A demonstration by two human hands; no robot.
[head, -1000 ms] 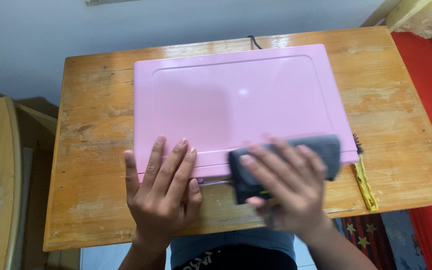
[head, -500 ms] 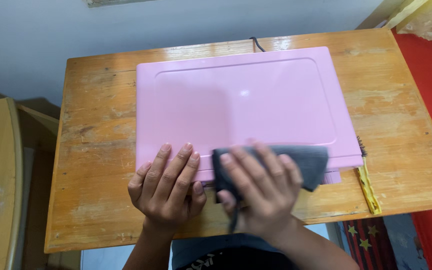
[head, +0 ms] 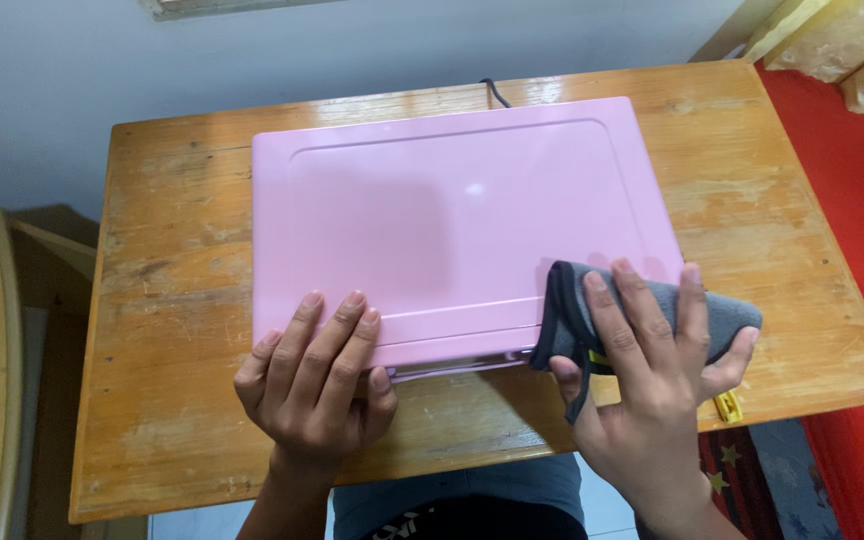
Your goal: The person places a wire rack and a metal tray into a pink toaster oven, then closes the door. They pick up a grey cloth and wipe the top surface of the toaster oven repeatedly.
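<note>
The left hand lies palm down at the near edge of the desk, left of centre. Its fingers are extended and slightly spread, flat on the near left part of the pink laptop; they grip nothing and serve as a brace. The laptop is shut, lies centred on the desk toward the far edge, and a dark cable leaves its far side.

The right hand is at the laptop's near right corner, palm down, wrist angled in from the near edge of the desk. Its fingers are spread flat over a folded grey cloth, pressing it onto the lid; the thumb tucks against the cloth's left fold. The cloth overhangs the laptop's right edge onto the desk.

Judgement: the wipe is best done with even, flat pressure, the cloth kept folded under the whole palm, and the bracing hand held firm so the laptop does not slide.

A yellow item shows partly behind the right hand.
</note>
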